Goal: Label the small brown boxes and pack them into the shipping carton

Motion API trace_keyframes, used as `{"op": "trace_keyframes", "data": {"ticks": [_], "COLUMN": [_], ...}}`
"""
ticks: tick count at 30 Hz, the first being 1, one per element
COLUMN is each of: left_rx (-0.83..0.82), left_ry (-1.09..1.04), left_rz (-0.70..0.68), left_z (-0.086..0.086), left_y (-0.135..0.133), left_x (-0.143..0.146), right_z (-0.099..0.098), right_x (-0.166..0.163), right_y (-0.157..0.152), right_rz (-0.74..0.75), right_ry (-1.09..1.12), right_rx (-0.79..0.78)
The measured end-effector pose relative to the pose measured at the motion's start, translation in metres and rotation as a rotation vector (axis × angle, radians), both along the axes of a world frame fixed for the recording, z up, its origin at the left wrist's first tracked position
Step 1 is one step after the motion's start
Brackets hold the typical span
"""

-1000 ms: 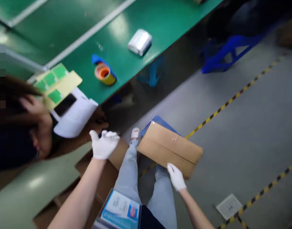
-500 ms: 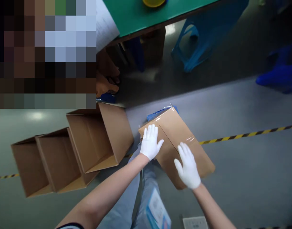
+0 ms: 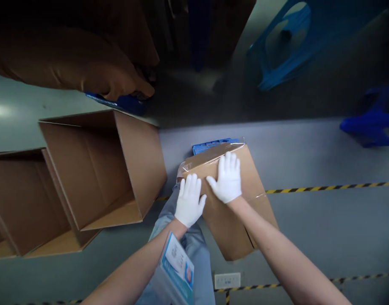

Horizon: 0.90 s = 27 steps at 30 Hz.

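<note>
A closed brown cardboard box [image 3: 232, 228] with clear tape along its top seam rests on a blue stool [image 3: 213, 145] in front of my knees. My left hand [image 3: 188, 200], in a white glove, lies flat with fingers stretched out on the box's near left corner. My right hand [image 3: 226, 177], also gloved, presses flat on the taped far end of the box, fingers spread. Neither hand grips anything. A badge card [image 3: 177, 269] hangs at my chest.
Open empty cardboard boxes [image 3: 95, 169] lie on their sides at the left on the grey floor. Another person's leg and blue slipper [image 3: 124, 101] are at the upper left. Blue plastic stools [image 3: 369, 118] stand at the upper right. Yellow-black floor tape [image 3: 328, 186] runs across.
My view has tilted down from the green table to the floor. My right hand slid from the box's near end to its far taped end; my left hand moved onto the near left corner.
</note>
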State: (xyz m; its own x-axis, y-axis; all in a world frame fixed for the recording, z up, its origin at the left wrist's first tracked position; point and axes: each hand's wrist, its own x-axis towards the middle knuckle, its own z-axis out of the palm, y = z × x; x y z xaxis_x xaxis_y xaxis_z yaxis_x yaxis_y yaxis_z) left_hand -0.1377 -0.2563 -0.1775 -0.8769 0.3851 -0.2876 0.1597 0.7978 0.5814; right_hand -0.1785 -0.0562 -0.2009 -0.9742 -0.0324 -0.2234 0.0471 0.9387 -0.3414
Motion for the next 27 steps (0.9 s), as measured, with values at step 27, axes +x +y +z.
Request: {"op": "trace_keyframes", "data": {"ticks": [27], "left_rx": [-0.183], "left_ry": [0.011], "left_rz": [-0.115], "left_z": [0.007], "left_y": [0.082], "left_x": [-0.056], "right_z": [0.008], "right_x": [-0.043], "right_y": [0.069], "right_rz": [0.578], "right_ry": [-0.001], "right_rx": [0.017]}}
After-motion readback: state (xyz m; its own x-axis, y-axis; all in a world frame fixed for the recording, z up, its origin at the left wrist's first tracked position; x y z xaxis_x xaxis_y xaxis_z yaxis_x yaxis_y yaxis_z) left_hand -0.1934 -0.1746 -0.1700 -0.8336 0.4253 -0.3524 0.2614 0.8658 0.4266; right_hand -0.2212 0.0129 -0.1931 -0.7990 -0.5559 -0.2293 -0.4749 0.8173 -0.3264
